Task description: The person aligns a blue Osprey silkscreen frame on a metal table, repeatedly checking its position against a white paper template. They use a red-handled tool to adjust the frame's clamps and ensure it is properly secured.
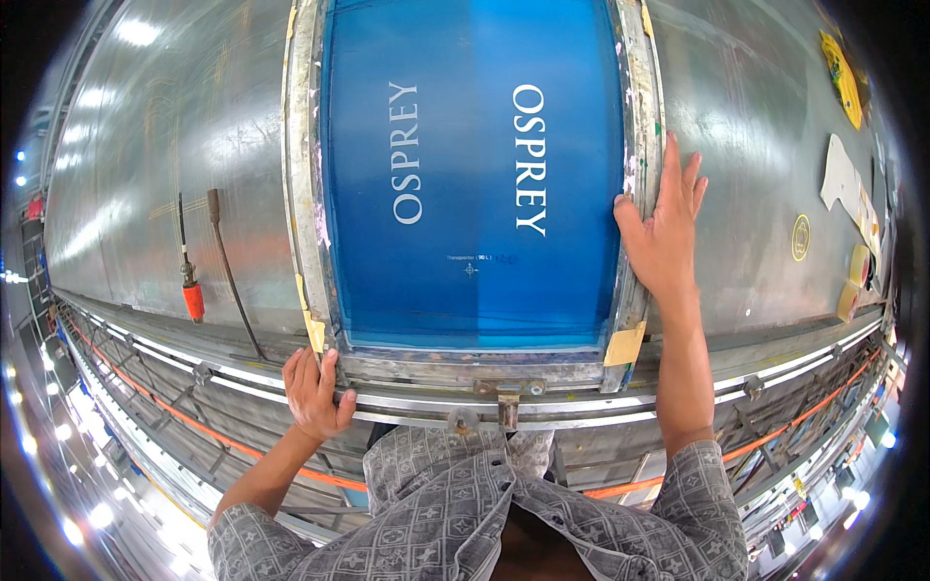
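Screen point(407, 300): laid on the table point(232, 116).
Right hand point(662, 237): spread over the right rail point(643, 107).
Left hand point(318, 395): bent by the near-left corner — grip cannot be told.
Handling: best held square — both sides steadied evenly.

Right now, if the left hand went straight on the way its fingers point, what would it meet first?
The left hand would likely meet the yellow tape at the near left corner of the metal frame; whether they touch now is unclear from this view.

Far end of screen frame point(302, 174) beyond the picture's top edge.
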{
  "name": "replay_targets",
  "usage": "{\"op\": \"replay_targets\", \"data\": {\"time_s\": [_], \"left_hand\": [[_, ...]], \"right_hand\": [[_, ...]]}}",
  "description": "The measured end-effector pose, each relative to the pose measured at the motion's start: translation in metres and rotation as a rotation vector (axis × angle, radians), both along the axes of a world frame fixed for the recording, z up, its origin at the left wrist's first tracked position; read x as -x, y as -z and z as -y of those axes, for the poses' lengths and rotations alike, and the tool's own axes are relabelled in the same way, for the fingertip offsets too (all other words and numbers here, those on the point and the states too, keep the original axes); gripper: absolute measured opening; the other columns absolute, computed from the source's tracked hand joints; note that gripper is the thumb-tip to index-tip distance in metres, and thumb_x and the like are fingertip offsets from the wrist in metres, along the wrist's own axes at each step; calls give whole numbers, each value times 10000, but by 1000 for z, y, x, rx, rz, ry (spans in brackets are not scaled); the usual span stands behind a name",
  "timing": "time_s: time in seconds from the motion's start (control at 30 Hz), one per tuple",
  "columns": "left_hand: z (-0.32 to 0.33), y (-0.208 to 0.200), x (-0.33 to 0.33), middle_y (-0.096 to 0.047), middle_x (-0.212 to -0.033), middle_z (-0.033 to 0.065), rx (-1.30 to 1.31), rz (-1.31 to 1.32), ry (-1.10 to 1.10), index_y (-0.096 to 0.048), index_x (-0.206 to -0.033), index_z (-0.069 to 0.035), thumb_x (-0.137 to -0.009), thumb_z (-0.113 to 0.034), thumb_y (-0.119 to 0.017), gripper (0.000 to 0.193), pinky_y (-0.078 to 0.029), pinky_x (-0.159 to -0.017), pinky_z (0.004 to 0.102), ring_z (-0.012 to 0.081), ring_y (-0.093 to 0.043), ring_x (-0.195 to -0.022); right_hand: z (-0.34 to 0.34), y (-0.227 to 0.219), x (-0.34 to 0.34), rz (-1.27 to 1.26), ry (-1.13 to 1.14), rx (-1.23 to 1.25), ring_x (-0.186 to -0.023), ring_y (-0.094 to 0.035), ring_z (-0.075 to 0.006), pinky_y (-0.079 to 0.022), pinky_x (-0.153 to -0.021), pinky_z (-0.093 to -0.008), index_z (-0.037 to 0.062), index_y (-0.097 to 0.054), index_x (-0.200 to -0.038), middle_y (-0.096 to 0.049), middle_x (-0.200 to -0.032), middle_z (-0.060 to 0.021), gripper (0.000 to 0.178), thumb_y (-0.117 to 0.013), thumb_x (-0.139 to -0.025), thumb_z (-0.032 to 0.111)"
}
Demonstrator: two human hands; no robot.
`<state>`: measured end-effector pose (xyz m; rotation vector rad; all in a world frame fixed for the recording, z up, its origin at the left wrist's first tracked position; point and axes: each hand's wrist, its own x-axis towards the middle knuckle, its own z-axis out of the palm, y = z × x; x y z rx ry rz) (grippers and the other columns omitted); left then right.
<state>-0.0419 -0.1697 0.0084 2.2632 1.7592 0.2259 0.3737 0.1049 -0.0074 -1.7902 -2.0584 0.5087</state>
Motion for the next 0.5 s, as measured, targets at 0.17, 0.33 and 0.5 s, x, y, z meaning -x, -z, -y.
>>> {"op": "replay_targets", "data": {"time_s": [0.17, 0.33, 0.5], "left_hand": [[3, 1, -1, -587, -1199, 314, 3, -1, -14, -503, -1416, -39, -931, -366, -525, 585, -359, -1020, 568, 469, -561, -1096], [0, 1, -2, -557, -1265, 299, 34, -4, -20, -594, -1371, -143, -915, -352, -554, 503, -345, -1029, 578, 463, -526, -1152], [-33, -5, -36, -484, -1386, 260, -159, 90, -171, -668, -1296, -125, -844, -229, -662, 464, -329, -1085, 570, 451, -458, -1259]], "right_hand": [[1, 0, 4, 27, 2, -20, -1483, -106, -568, -18, -1213, -603, -37, -205, -1557, -297, -1582, -289, 959, -717, -809, 278], [-1, 7, 2, 33, 8, -26, -1483, -116, -564, -28, -1213, -604, -35, -206, -1557, -303, -1579, -289, 976, -735, -805, 293], [-2, 10, 2, 53, 14, -30, -1488, -117, -553, -25, -1219, -594, -35, -206, -1558, -306, -1581, -285, 953, -718, -825, 296]]}}
